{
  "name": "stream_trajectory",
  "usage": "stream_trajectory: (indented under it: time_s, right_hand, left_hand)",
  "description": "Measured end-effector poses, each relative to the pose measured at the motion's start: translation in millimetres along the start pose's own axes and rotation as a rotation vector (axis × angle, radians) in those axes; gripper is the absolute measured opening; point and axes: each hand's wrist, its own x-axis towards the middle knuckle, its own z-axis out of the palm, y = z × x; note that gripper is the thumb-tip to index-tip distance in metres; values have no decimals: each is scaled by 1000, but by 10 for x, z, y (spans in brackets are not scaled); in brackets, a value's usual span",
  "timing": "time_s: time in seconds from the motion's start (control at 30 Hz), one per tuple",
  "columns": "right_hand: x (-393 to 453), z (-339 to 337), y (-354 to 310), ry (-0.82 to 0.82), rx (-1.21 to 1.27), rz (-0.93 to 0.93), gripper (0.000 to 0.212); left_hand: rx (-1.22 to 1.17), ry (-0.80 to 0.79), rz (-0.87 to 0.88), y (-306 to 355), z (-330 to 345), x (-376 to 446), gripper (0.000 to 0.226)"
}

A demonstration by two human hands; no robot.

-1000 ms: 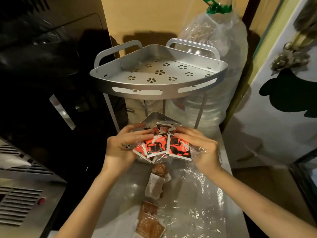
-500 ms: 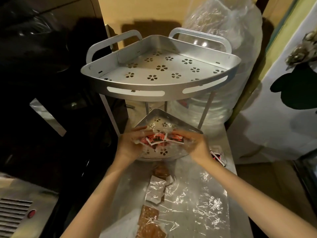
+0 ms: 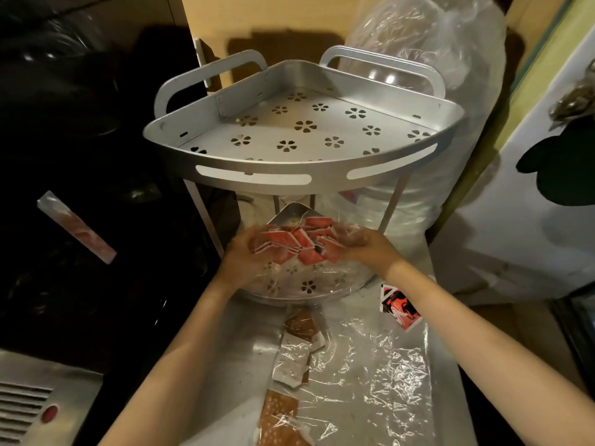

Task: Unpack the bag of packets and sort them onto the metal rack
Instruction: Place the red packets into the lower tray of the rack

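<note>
A two-tier silver corner rack stands at the back of the counter; its top shelf (image 3: 306, 130) has flower-shaped holes and is bare. My left hand (image 3: 244, 255) and my right hand (image 3: 367, 246) hold a bunch of red packets (image 3: 302, 243) between them, over the lower shelf (image 3: 309, 288). The image is blurred there, so I cannot tell whether the packets touch the shelf. Clear plastic from the bag (image 3: 370, 358) lies crumpled on the counter and trails up under my hands. Two loose red packets (image 3: 399, 307) lie to the right of the rack's foot.
Brown and white packets (image 3: 296, 349) lie in a line on the steel counter (image 3: 238, 342) below the rack, partly under the plastic. A large clear sack (image 3: 444, 59) stands behind the rack. A dark appliance (image 3: 80, 156) fills the left; a white door (image 3: 531, 220) is to the right.
Both hands have carried the bunch of red packets forward from in front of the rack to over the lower shelf. The camera has moved closer, and two red packets now lie at the right.
</note>
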Motion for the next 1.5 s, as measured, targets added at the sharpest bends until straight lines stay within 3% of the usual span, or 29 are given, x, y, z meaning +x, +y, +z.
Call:
stream_trajectory:
  time_s: [0.1, 0.23, 0.37, 0.47, 0.63, 0.8, 1.17, 1.4, 1.5]
  right_hand:
    - [-3, -79, -13, 89, -12, 64, 52]
    - [-97, -89, -95, 194, 32, 48, 21]
    - [-190, -127, -270, 251, 237, -1, 30]
    - [-223, -194, -339, 205, 194, -52, 10]
    - [-242, -198, -322, 174, 146, -115, 12]
    - [-280, -237, -334, 182, 219, -152, 8]
    - [-297, -256, -244, 86, 319, -165, 21]
    - [-299, -226, -44, 129, 246, -46, 20]
    - [-302, -240, 40, 119, 216, -6, 45]
  left_hand:
    - [-158, 47, -94, 77, -33, -46, 33]
    - [-235, 269, -135, 182, -22, -130, 14]
    - [-275, 431, -123, 374, -26, -173, 17]
    - [-251, 426, -72, 539, -76, -187, 21]
    - [-113, 280, -53, 701, -129, -167, 24]
    - [-144, 309, -55, 701, -167, -176, 27]
    - [-181, 418, -33, 635, -131, -260, 10]
    - [-131, 381, -195, 391, -13, -377, 21]
    - [-262, 285, -219, 265, 9, -406, 42]
